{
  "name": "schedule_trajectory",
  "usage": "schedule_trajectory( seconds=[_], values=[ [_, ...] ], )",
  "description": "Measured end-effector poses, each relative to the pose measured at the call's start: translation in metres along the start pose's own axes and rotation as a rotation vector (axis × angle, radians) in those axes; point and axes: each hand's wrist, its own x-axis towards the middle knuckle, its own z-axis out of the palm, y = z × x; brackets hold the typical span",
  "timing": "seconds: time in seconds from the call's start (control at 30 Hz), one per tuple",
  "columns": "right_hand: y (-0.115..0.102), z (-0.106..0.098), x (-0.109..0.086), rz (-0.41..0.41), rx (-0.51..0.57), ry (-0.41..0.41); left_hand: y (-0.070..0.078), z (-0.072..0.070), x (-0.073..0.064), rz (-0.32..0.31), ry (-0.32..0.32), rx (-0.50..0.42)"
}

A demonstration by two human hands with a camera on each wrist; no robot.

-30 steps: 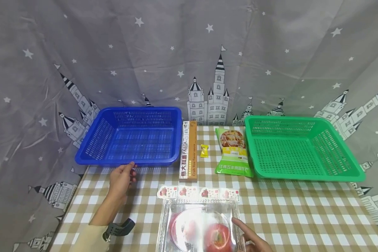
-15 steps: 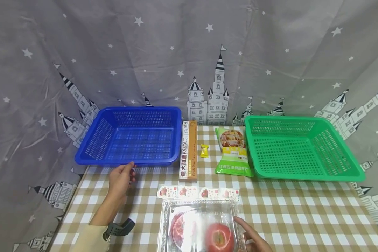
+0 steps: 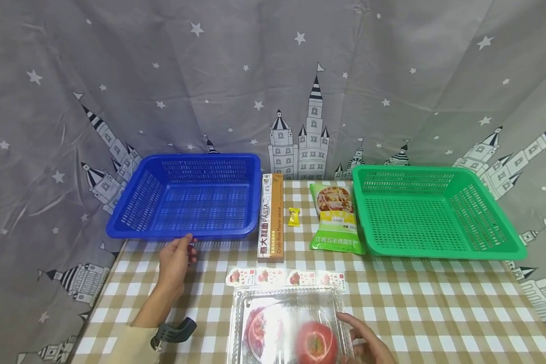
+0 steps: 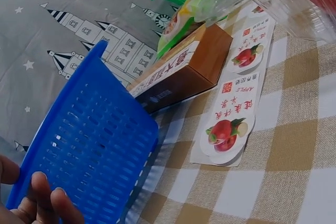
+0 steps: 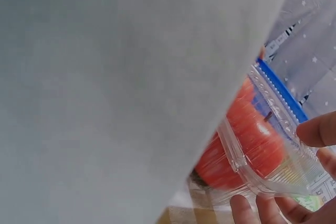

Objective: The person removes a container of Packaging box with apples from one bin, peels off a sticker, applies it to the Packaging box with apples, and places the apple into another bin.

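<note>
Clear plastic container point(image 3: 284, 323) of glossy red apples point(image 3: 317, 344) is being gripped by the right hand point(image 3: 367, 341), in front of the long cardboard pasta box point(image 3: 271, 217), apple-printed labels point(image 3: 285, 277) lying between. Left of that box, the left hand point(image 3: 175, 260) is pinching a slotted blue basket point(image 3: 229, 233); rightward are lying a small yellow packet point(image 3: 293, 217), shiny green pouch point(image 3: 337, 220) and slotted green basket point(image 3: 450, 254).

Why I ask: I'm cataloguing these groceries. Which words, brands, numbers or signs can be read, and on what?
"意大利面 PASTA": pasta box, white face.
"Crab Roe flavor sauce": its brown face; other print there too small.
"APPLE": apple label; its Chinese too small to read surely.
Green bag: lettering and figures too blurred.
Yellow packet: print too small.
Blue basket, clear container: no legible text.
</note>
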Motion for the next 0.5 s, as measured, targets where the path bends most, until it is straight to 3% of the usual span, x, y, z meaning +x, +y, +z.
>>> schedule_trajectory(
  seconds=[0.17, 0.33, 0.4, 0.5],
  values=[
    [-0.009, 0.010, 0.001, 0.061, -0.030, 0.198, -0.004, 0.001, 0.001, -0.016, -0.013, 0.010],
    [-0.015, 0.014, 0.002, 0.071, -0.067, 0.269, -0.007, 0.002, 0.001, -0.034, -0.030, -0.021],
    [-0.017, 0.013, 0.003, 0.058, -0.087, 0.276, -0.008, 0.002, 0.000, -0.035, -0.062, -0.069],
    [-0.022, 0.013, 0.003, 0.013, -0.143, 0.317, -0.010, 0.002, -0.003, -0.021, -0.161, -0.183]
  ],
)
